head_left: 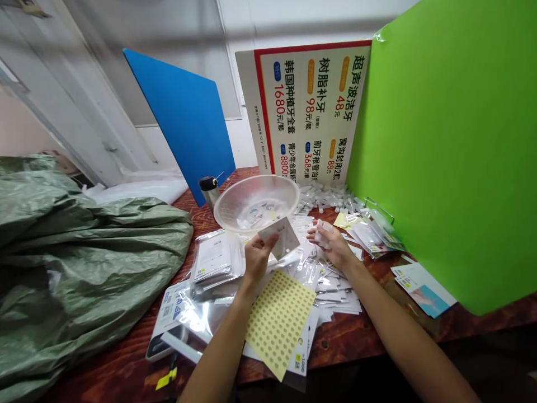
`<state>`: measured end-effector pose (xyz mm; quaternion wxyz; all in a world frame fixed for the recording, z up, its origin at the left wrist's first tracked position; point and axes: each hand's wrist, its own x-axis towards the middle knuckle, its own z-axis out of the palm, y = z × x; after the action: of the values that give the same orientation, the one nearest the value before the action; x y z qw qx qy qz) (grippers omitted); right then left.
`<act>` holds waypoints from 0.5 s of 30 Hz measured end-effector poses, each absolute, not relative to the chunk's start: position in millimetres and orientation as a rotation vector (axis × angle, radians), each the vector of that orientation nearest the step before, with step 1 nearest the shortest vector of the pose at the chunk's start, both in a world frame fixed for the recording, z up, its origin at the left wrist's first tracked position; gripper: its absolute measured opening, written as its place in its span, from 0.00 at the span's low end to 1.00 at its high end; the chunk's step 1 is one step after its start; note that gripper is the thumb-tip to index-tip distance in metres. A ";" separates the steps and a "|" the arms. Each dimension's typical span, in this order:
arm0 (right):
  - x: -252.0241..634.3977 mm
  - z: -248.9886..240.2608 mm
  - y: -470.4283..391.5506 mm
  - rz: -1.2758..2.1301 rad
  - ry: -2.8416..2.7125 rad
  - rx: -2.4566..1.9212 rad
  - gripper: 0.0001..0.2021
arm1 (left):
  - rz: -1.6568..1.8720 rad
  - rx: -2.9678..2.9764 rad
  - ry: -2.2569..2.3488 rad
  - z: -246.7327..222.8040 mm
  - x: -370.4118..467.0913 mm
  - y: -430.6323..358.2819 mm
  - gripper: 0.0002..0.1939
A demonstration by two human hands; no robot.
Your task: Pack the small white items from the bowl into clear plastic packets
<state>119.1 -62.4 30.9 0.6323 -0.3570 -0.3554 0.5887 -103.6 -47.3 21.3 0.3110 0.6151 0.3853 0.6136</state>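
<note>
My left hand (259, 258) pinches a pale grey-white card (282, 237) by its left edge, thumb on top, tilted over the pile. Curled to the right of it is my right hand (331, 245), with its fingers closed on a small whitish translucent plastic piece (323, 233) whose exact kind I cannot make out. Below my hands, a yellow sticker sheet (280, 319) with rows of small round stickers lies over white cards. A heap of white printed cards (333, 291) spreads under my right wrist. Just beyond my left hand stands a translucent plastic basin (226, 210) with small pieces in it.
White small plastic parts (325, 197) are heaped behind the basin. Blue (184, 117), printed (310, 112) and green (444, 157) boards stand around the table. A thermos (209, 191), bagged cards (213, 257), a phone-like device (159, 344) and a green tarp (84, 268) lie leftward.
</note>
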 end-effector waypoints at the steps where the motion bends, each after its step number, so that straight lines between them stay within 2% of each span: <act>1: 123.5 30.8 -61.3 1.350 -0.772 -0.789 0.22 | 1.729 1.725 1.056 21.5 -105.9 -47.9 0.17; 4: 131.2 28.5 -58.4 1.360 -0.683 -0.703 0.21 | 1.914 2.236 1.066 24.7 -111.5 -54.1 0.09; 6: 131.6 26.3 -56.7 1.378 -0.664 -0.669 0.18 | 1.858 2.604 0.972 27.3 -113.0 -59.9 0.09; 10: 127.9 24.7 -55.2 1.402 -0.645 -0.600 0.16 | 1.455 3.131 0.809 28.0 -110.0 -67.2 0.16; 15: 129.5 29.5 -57.0 1.341 -0.584 -0.490 0.14 | 1.031 3.340 0.764 23.5 -105.9 -66.3 0.19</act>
<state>129.5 -57.0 29.5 0.7172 -0.2213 -0.2637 0.6059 -105.9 -66.3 23.5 -0.2166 0.9114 0.2085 0.2812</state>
